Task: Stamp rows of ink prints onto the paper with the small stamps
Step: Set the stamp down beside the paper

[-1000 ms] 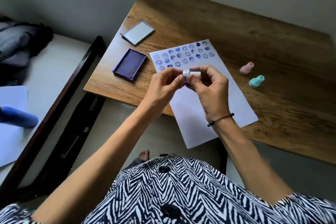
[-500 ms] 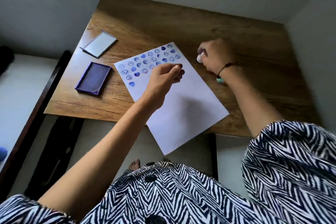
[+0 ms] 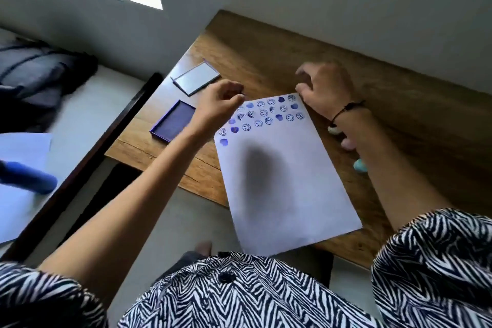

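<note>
The right hand now hovers over the wooden desk at the far right corner of the white sheet of paper, at about one o'clock from the sheet's middle; a second ago both hands met over the paper around a small white stamp. A white stamp-like piece now peeps out beside that wrist, so the stamp seems set down. Right fingers are half curled, apparently empty, though blur leaves me unable to tell for sure. The left hand is loosely closed above the sheet's ten o'clock corner; whether it holds anything I cannot tell. The blue prints fill the paper's top rows, unchanged. The open purple ink pad lies at nine o'clock, its lid beyond. A pink stamp and turquoise stamp sit at three o'clock, likely the next pick.
</note>
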The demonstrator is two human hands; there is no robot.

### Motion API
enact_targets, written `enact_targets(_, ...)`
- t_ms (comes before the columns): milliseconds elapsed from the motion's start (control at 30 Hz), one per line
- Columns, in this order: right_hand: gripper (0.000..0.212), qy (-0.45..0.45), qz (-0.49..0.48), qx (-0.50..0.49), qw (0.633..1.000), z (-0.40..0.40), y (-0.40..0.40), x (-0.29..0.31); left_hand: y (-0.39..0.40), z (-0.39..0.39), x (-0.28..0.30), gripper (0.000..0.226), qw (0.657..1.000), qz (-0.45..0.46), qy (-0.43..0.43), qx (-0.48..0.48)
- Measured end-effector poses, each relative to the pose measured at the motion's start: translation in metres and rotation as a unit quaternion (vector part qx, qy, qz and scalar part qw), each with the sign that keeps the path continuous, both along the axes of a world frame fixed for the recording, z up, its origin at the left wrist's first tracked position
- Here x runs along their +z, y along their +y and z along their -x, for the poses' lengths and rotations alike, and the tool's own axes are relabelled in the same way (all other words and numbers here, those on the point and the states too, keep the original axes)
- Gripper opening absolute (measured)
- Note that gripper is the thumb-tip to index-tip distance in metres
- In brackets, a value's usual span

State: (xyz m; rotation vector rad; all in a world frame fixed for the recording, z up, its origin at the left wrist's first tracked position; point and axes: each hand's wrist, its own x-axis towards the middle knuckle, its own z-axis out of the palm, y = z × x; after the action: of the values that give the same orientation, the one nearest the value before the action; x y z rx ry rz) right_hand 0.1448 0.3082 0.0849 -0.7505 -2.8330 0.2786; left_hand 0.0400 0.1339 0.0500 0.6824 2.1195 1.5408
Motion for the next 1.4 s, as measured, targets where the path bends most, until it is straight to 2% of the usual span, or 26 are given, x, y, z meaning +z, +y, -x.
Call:
enact_targets(100,0.022,0.011,0.064,0.062,0.996,0.043,-0.016,0.004,-0.007,0.045,0.007,0.025,0.987,0.078,0.125,0.060)
enact_targets(200,0.022,-0.017,0.122,0.101,0.987,0.087,-0.038,-0.003,-0.014,0.079,0.002,0.028,0.958,0.180,0.208,0.076)
enact_targets(367,0.026,-0.075,0.155,0.096,0.980,0.138,-0.055,-0.029,-0.017,0.115,-0.009,0.046,0.884,0.361,0.297,-0.027)
enact_targets(467,0.025,-0.067,0.174,0.037,0.982,0.155,-0.055,-0.041,-0.016,0.119,-0.012,0.050,0.855,0.389,0.329,-0.091)
enact_targets(567,0.021,-0.067,0.222,-0.022,0.973,0.164,-0.056,-0.048,-0.012,0.122,-0.013,0.045,0.859,0.380,0.333,-0.088)
enact_targets(633,0.016,-0.040,0.300,-0.065,0.951,0.166,-0.058,-0.047,-0.011,0.124,-0.013,0.052,0.864,0.375,0.328,-0.076)
enact_targets(667,0.021,-0.006,0.375,-0.091,0.923,0.165,-0.059,-0.044,-0.012,0.125,-0.015,0.056,0.869,0.363,0.330,-0.069)
enact_targets(700,0.028,0.031,0.470,-0.117,0.874,0.163,-0.059,-0.041,-0.015,0.125,-0.016,0.060,0.878,0.338,0.334,-0.057)
enact_targets(733,0.033,0.061,0.570,-0.133,0.808,0.159,-0.059,-0.036,-0.019,0.123,-0.017,0.062,0.889,0.305,0.339,-0.040)
enact_targets(767,0.038,0.073,0.654,-0.134,0.741,0.155,-0.058,-0.031,-0.024,0.120,-0.018,0.062,0.899,0.270,0.343,-0.028)
enact_targets(833,0.054,0.043,0.752,-0.087,0.652,0.146,-0.061,-0.026,-0.033,0.111,-0.020,0.063,0.914,0.199,0.352,-0.034)
enact_targets(933,0.071,0.000,0.819,0.007,0.574,0.134,-0.073,-0.024,-0.049,0.093,-0.020,0.067,0.922,0.105,0.371,-0.040)
enact_targets(1033,0.068,-0.017,0.855,0.058,0.515,0.121,-0.090,-0.018,-0.065,0.080,-0.022,0.069,0.921,0.053,0.387,-0.013)
enact_targets(1100,0.056,-0.017,0.862,0.070,0.502,0.115,-0.100,-0.016,-0.077,0.075,-0.022,0.074,0.924,0.036,0.379,-0.021)
enact_targets(1133,0.044,-0.005,0.852,0.073,0.519,0.112,-0.105,-0.017,-0.083,0.075,-0.024,0.072,0.927,0.038,0.372,-0.037)
enact_targets(1167,0.031,0.009,0.812,0.082,0.578,0.110,-0.112,-0.019,-0.091,0.076,-0.025,0.065,0.930,0.052,0.360,-0.057)
enact_targets(1200,0.024,0.020,0.728,0.093,0.679,0.108,-0.121,-0.020,-0.099,0.078,-0.028,0.058,0.935,0.071,0.339,-0.072)
enact_targets(1233,0.027,0.030,0.600,0.096,0.794,0.105,-0.130,-0.023,-0.107,0.079,-0.029,0.054,0.946,0.091,0.301,-0.078)
enact_targets(1267,0.035,0.040,0.447,0.103,0.888,0.103,-0.138,-0.030,-0.115,0.081,-0.030,0.052,0.960,0.107,0.251,-0.062)
enact_targets(1300,0.045,0.034,0.303,0.117,0.945,0.099,-0.147,-0.037,-0.122,0.082,-0.030,0.050,0.971,0.122,0.205,-0.033)
enact_targets(1333,0.054,0.017,0.198,0.135,0.971,0.095,-0.157,-0.043,-0.128,0.083,-0.029,0.049,0.976,0.136,0.168,-0.003)
enact_targets(1400,0.064,-0.016,0.114,0.157,0.981,0.089,-0.171,-0.055,-0.131,0.083,-0.027,0.048,0.980,0.157,0.120,0.028)
